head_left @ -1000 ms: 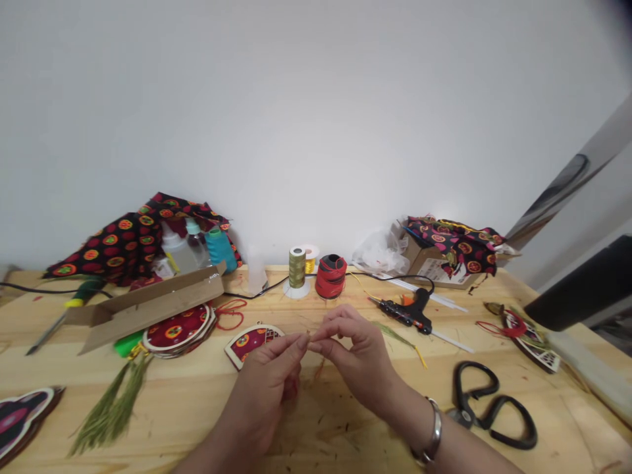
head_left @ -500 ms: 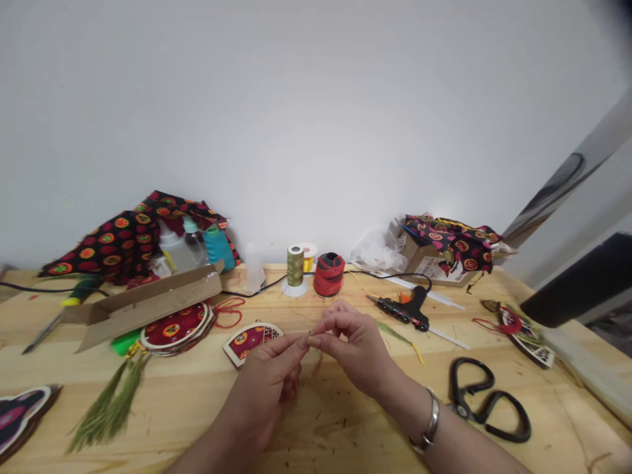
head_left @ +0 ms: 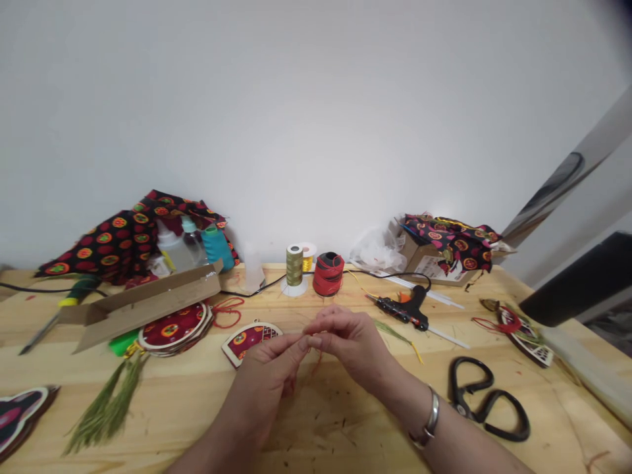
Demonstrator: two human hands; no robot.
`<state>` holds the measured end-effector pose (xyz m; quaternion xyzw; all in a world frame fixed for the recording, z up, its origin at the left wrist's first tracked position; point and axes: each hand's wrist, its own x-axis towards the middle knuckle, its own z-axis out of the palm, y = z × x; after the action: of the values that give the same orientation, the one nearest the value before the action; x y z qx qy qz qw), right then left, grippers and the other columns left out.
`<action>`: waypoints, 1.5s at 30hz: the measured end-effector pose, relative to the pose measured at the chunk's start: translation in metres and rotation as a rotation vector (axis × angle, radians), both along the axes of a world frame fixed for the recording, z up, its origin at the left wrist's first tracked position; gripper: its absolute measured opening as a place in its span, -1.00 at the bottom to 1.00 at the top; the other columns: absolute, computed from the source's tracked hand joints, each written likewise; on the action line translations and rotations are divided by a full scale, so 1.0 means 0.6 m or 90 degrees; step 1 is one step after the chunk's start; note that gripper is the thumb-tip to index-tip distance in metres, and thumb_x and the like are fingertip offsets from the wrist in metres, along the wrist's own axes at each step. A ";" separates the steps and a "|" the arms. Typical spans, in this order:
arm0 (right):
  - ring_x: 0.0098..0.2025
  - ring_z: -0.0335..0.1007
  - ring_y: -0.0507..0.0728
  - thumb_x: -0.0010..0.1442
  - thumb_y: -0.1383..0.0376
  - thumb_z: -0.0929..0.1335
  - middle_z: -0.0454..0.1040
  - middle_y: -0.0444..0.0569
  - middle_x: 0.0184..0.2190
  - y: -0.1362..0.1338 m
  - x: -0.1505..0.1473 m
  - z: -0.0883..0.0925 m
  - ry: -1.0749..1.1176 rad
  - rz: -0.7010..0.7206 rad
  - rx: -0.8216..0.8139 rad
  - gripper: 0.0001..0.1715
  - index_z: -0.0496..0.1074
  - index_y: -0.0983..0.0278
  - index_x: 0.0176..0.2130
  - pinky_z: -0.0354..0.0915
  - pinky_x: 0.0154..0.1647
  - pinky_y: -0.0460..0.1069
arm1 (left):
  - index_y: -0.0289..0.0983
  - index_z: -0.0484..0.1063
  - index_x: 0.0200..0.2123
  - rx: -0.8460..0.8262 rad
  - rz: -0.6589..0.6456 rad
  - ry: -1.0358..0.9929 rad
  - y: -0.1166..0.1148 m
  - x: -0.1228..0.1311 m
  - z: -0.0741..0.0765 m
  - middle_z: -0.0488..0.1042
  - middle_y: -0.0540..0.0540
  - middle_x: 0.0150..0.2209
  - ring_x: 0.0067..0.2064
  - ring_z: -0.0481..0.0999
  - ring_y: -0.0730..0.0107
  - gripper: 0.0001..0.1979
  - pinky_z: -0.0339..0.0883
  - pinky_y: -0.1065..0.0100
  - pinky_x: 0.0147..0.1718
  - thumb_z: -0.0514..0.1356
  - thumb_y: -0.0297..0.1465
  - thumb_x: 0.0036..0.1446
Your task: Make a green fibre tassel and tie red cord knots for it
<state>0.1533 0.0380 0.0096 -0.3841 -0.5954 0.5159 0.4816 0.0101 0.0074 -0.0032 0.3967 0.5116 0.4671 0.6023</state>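
Observation:
My left hand (head_left: 269, 372) and my right hand (head_left: 348, 345) meet above the wooden table (head_left: 345, 421), their fingertips pinched together on a thin red thread (head_left: 315, 363). The thread's upper part is hidden by my fingers, and a short length hangs below them. Just beyond my left hand lies a wooden pouch-shaped frame with red patterned fabric (head_left: 249, 340). A metal bangle (head_left: 432, 418) circles my right wrist.
Black-handled scissors (head_left: 486, 401) and a hot glue gun (head_left: 402, 314) lie to the right. Left are green tassels (head_left: 106, 408), stacked red fabric rounds (head_left: 172, 329) and a cardboard box lid (head_left: 143, 306). Thread spools (head_left: 328, 274) stand at the back.
My right hand has dropped slightly and its fingers curl closer over my left fingertips. The whole scene has drifted a little left in view.

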 end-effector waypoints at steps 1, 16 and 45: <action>-0.37 0.32 0.05 -0.14 0.34 0.46 0.40 -0.11 -0.48 0.000 0.000 0.000 0.006 -0.003 -0.001 -0.93 0.57 0.20 -0.49 0.24 -0.30 -0.04 | -0.32 0.54 -0.42 0.002 0.001 0.000 0.000 0.001 0.001 0.06 0.16 -0.74 -0.65 -0.03 0.61 -0.68 -0.15 0.51 -0.68 0.29 -0.16 -0.10; -0.39 0.24 0.03 0.02 0.37 0.36 0.34 -0.13 -0.52 0.003 0.012 0.014 -0.069 -0.105 0.133 -0.83 0.40 0.28 -0.58 0.19 -0.32 -0.06 | -0.30 0.53 -0.27 -0.004 -0.059 -0.169 -0.008 0.006 0.008 0.28 0.07 -0.61 -0.62 0.05 0.63 -0.77 -0.08 0.51 -0.63 0.22 -0.29 0.03; -0.27 0.25 0.06 0.09 0.44 0.35 0.34 -0.12 -0.43 -0.022 0.013 0.030 -0.214 -0.108 0.341 -0.84 0.41 0.25 -0.50 0.17 -0.21 -0.02 | -0.20 0.58 -0.32 0.169 -0.060 0.074 -0.010 0.000 0.024 0.43 0.00 -0.57 -0.51 0.32 0.45 -0.84 0.21 0.45 -0.52 0.24 -0.37 -0.03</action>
<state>0.1609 0.0250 0.0275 -0.3717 -0.7472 0.2279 0.5016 0.0104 0.0016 0.0113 0.5228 0.4599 0.4782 0.5353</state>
